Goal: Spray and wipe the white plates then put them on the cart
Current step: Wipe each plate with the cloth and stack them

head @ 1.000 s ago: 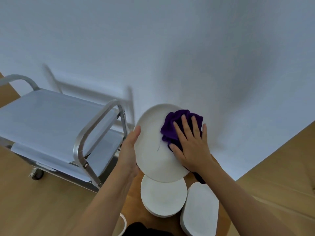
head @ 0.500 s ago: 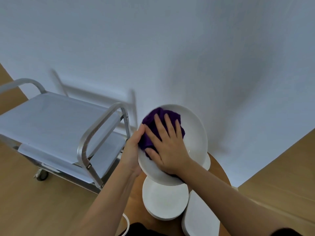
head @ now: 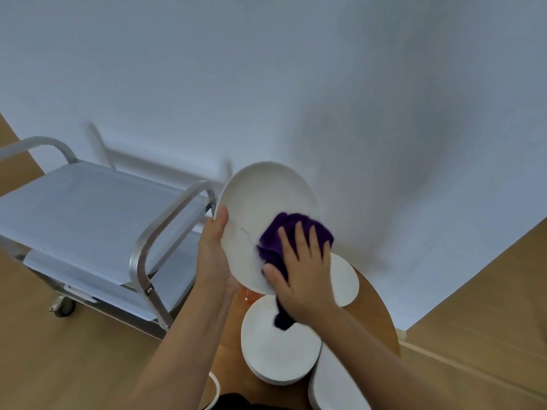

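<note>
I hold a white plate (head: 260, 202) tilted up above the table. My left hand (head: 214, 255) grips its left rim, thumb on the front and fingers hidden behind. My right hand (head: 302, 270) presses a purple cloth (head: 284, 235) flat against the plate's lower right face, fingers spread; a tail of cloth hangs below my palm. The metal cart (head: 88, 208) stands to the left with its top shelf bare. A stack of white plates (head: 275, 353) lies on the round wooden table (head: 376, 315) under my hands.
Another white plate (head: 344, 276) lies on the table behind my right hand. A white oblong dish (head: 334, 380) sits at the near right. Something orange (head: 247, 295) shows under the held plate. The cart's handle (head: 165, 223) is close to my left hand. A white wall is behind.
My right hand has swept the cloth from the plate's upper left down to its lower right. The plate has tipped back toward the left.
</note>
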Available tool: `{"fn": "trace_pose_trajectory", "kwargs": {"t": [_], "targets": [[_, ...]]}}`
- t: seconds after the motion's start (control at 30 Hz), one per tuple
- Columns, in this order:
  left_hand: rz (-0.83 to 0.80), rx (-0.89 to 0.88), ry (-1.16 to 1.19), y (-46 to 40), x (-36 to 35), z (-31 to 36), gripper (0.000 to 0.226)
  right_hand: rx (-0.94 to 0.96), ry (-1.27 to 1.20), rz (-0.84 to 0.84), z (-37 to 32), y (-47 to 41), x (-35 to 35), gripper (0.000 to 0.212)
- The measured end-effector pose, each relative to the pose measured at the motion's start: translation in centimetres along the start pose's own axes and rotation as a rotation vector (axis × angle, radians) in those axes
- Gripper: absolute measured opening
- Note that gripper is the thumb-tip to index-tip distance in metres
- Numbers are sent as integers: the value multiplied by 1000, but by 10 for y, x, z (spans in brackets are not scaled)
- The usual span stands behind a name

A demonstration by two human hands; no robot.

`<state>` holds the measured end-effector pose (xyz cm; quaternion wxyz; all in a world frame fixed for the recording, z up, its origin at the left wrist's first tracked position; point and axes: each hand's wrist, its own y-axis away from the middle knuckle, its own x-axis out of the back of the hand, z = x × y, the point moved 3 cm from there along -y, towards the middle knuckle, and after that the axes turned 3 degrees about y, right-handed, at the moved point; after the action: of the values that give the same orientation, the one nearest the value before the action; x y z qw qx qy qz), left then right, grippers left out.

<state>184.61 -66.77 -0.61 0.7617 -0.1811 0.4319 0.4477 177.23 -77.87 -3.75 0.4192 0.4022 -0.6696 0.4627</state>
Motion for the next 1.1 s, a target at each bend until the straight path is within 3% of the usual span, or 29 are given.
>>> {"fn": "trace_pose_trajectory", "kwargs": {"t": [0.1,0.23,0.33,0.4,0.5,0.63,0.73,0.9,1.03,1.1], "targets": [[148,70,30,-1,5,-14,58,15,-165,-55,-28,15,-3,80],[246,126,-66,-4,16,-17,61,203,-313,-133,-38,11,7,78],[200,202,-61,-9,18,-5,65,368,-198,-166,-19,17,9,79],[81,193,-77,-12,15,3,58,431,-46,-111,-2,23,11,76],[-36,166,-114,-14,19,11,42,441,139,-54,25,26,13,77],[-83,195,-244,-11,14,11,39,381,143,-247,50,20,8,101],[-76,285,-269,-9,11,-3,48,297,81,-245,47,10,6,80],[1,335,-192,-7,7,-28,44,256,-51,-125,4,2,7,77],[125,300,-211,-13,18,-19,49,408,-128,-252,-17,17,3,98],[176,302,-177,-15,25,-12,54,464,-85,-277,-13,25,4,98]]}}
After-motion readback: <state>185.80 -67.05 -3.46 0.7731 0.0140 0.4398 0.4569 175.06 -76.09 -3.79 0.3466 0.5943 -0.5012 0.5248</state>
